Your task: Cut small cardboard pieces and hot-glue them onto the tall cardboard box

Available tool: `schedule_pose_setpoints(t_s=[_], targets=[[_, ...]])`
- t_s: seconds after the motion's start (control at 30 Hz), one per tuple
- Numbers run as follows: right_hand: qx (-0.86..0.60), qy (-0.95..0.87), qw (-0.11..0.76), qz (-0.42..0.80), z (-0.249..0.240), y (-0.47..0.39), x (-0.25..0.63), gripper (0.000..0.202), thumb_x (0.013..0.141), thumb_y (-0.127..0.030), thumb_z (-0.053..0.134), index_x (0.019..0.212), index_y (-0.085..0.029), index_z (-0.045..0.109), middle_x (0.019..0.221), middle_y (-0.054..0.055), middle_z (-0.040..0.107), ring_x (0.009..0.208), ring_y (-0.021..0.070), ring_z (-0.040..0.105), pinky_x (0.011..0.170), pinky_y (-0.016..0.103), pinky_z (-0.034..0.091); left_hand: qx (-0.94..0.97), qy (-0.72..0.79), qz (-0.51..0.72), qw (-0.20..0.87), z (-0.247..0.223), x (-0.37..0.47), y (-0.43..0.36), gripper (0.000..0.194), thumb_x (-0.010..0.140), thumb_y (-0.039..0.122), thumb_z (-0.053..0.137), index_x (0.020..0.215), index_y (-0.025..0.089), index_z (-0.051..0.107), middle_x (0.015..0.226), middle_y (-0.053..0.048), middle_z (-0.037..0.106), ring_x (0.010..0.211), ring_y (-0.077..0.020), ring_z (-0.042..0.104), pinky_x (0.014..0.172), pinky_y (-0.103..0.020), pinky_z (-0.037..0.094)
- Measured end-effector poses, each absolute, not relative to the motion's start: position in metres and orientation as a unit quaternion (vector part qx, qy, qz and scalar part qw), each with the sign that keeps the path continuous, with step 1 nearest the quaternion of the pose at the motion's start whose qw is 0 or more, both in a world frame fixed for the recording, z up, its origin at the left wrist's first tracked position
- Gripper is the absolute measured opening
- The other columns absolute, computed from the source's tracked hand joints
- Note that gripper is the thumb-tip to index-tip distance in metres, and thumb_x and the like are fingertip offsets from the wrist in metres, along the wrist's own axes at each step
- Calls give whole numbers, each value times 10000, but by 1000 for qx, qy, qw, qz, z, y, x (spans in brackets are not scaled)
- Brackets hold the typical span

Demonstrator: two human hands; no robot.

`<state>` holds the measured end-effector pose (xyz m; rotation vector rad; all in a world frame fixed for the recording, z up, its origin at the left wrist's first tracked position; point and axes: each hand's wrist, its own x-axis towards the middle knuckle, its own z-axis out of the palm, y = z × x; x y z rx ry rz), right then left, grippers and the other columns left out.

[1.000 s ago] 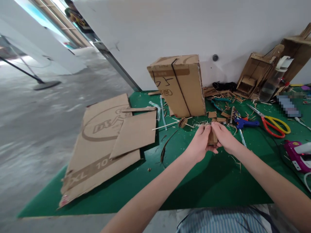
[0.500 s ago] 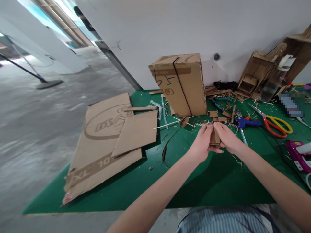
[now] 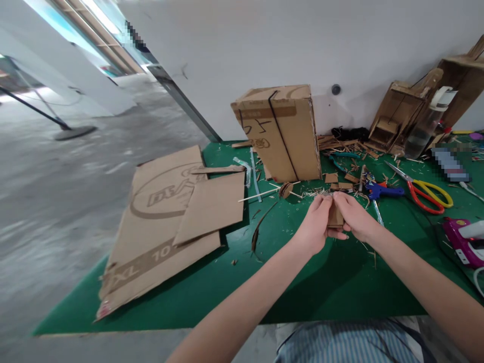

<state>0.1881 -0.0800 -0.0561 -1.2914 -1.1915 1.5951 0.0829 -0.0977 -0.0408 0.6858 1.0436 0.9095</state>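
Between my two hands is a small cardboard piece [image 3: 335, 217], held just above the green table. My left hand [image 3: 316, 222] grips its left side, and my right hand [image 3: 351, 214] grips its right side, thumbs close together at the top. Fingertips show below its lower edge. Just beyond the hands lie small cardboard scraps [image 3: 331, 178] and pale shavings. A round cardboard wheel [image 3: 286, 190] with thin sticks through it rests to the left of my hands.
A tall cardboard box [image 3: 289, 133] stands behind. Flat cardboard sheets [image 3: 159, 222] lie left. At right are a blue glue gun [image 3: 383, 191], scissors [image 3: 427, 194], a water bottle [image 3: 423, 126], a phone [image 3: 449, 164] and a magenta device [image 3: 463, 242]. Green table [image 3: 212, 297] ends near my body.
The view has shifted very slightly. Both hands keep their hold on the cardboard piece, with hardly any movement.
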Motion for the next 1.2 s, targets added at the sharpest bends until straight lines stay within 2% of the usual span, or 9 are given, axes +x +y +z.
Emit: schedule_pose_setpoints(t_s=[0.37, 0.53, 0.73, 0.87, 1.0, 1.1, 1.2], targets=[[-496, -485, 387, 608, -64, -78, 187, 235, 956, -400, 431, 833, -211, 497, 493, -97, 452, 294, 57, 366, 284, 165, 243, 307, 482, 413, 709, -43, 83, -97, 126, 975, 331, 395, 982, 209, 429, 627, 17, 593, 418, -131, 599, 378, -249, 533], [-537, -512, 339, 578, -87, -80, 187, 237, 957, -379, 415, 790, -217, 456, 488, -99, 437, 278, 66, 368, 269, 181, 273, 264, 503, 404, 717, -67, 83, -102, 142, 974, 355, 408, 977, 213, 405, 598, 40, 564, 413, -121, 595, 407, -256, 553], [-514, -544, 351, 563, -95, -83, 189, 309, 958, -489, 396, 815, -221, 456, 531, -93, 439, 293, 63, 388, 282, 185, 293, 293, 472, 420, 718, -78, 78, -105, 191, 947, 401, 453, 934, 222, 387, 625, 43, 579, 472, -146, 636, 411, -291, 567], [-472, -541, 395, 574, -89, -84, 193, 379, 945, -589, 371, 814, -237, 419, 521, -91, 412, 305, 76, 379, 285, 195, 266, 348, 424, 459, 699, -73, 75, -105, 309, 894, 506, 530, 932, 227, 401, 671, 40, 604, 487, -153, 646, 400, -259, 540], [-429, -518, 446, 590, -86, -83, 195, 414, 936, -649, 335, 841, -253, 407, 538, -80, 389, 353, 97, 395, 319, 213, 308, 389, 387, 499, 671, -68, 73, -107, 375, 872, 563, 557, 999, 221, 473, 734, 5, 649, 522, -151, 653, 438, -242, 532], [-437, -501, 477, 575, -85, -81, 196, 352, 941, -604, 358, 916, -265, 448, 599, -64, 424, 424, 115, 442, 357, 224, 358, 392, 369, 511, 670, -68, 71, -105, 386, 863, 565, 576, 1028, 223, 509, 778, -5, 670, 513, -152, 646, 428, -245, 516], [-428, -513, 485, 564, -83, -76, 198, 225, 905, -484, 487, 975, -271, 481, 698, -48, 500, 542, 127, 526, 464, 253, 471, 372, 356, 511, 689, -69, 68, -101, 363, 869, 546, 575, 1035, 227, 522, 783, 0, 669, 470, -151, 627, 393, -248, 485]])
